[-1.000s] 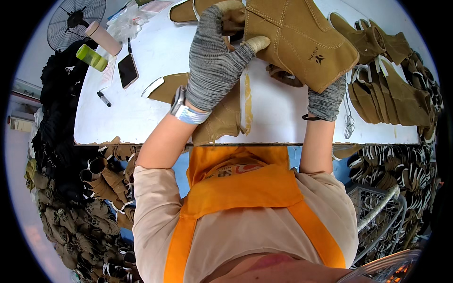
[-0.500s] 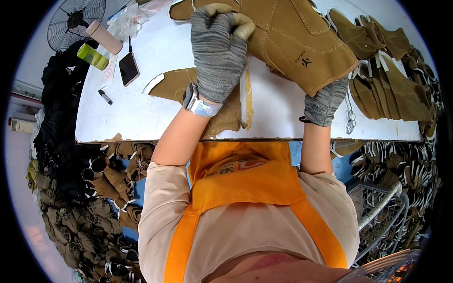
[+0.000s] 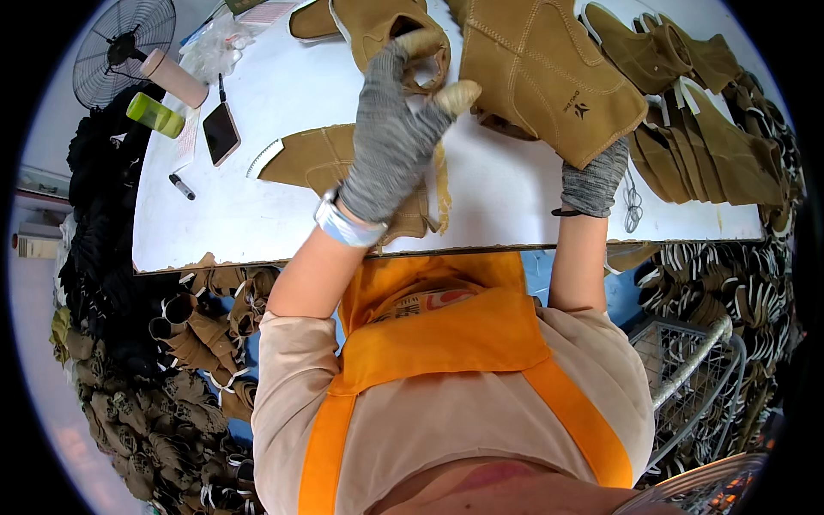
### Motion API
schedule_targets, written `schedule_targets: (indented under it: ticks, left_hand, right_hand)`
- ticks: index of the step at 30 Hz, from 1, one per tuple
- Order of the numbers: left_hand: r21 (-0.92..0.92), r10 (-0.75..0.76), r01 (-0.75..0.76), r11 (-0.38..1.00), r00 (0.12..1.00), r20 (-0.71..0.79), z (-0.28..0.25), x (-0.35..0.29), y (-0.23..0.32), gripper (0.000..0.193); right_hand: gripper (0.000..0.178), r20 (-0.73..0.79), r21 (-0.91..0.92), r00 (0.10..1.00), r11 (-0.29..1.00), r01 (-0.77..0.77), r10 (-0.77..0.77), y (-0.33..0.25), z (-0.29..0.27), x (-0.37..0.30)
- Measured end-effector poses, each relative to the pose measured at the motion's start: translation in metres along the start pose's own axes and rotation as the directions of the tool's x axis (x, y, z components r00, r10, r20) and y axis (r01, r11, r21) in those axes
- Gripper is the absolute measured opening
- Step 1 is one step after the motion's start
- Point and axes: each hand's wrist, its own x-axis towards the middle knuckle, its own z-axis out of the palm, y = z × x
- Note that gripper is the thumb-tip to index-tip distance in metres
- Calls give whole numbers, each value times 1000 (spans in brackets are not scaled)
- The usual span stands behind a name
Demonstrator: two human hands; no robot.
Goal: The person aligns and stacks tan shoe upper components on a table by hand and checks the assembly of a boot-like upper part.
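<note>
My right hand (image 3: 594, 180), in a grey glove, holds up a tan suede boot upper (image 3: 536, 81) with pale stitching and a small dark mark; its fingers are hidden by the leather. My left hand (image 3: 395, 137), gloved with bare-looking pale fingertips, is open, thumb well apart from the fingers. Its fingers lie at the opening of a second tan boot upper (image 3: 378, 30) at the table's far side, and whether they touch it I cannot tell. Below the left wrist, a flat tan boot upper (image 3: 309, 159) with a white-edged end lies on the white table (image 3: 257, 219).
Stacked tan boot uppers (image 3: 712, 154) fill the table's right side, near grey cord (image 3: 633, 206). To the left are a phone (image 3: 221, 135), a marker (image 3: 182, 186), a green jar (image 3: 155, 115), a pink bottle (image 3: 174, 78) and a fan (image 3: 120, 47). A wire cart (image 3: 687, 369) stands right.
My left hand has let go of the held boot upper and moved left and down, its thumb spreading. The second upper's opening now shows. My right hand still holds its upper.
</note>
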Motion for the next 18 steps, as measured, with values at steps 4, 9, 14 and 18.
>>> schedule_targets:
  ticks: [4, 9, 14, 18]
  left_hand:
    - [50, -219, 214, 976, 928, 300, 0, 9, 2, 49]
    - [-142, -195, 237, 961, 945, 262, 17, -5, -3, 43]
    - [-180, -236, 295, 938, 928, 289, 26, -8, 1, 47]
    - [-208, -221, 290, 934, 927, 302, 29, -11, 4, 49]
  right_hand:
    - [31, 167, -365, 982, 931, -21, 88, 9, -38, 24]
    - [42, 97, -238, 995, 971, 30, -7, -20, -81, 59]
    - [38, 79, -905, 996, -423, 53, -46, 1, -134, 70]
    - [35, -7, -920, 999, -390, -26, -50, 13, -130, 66]
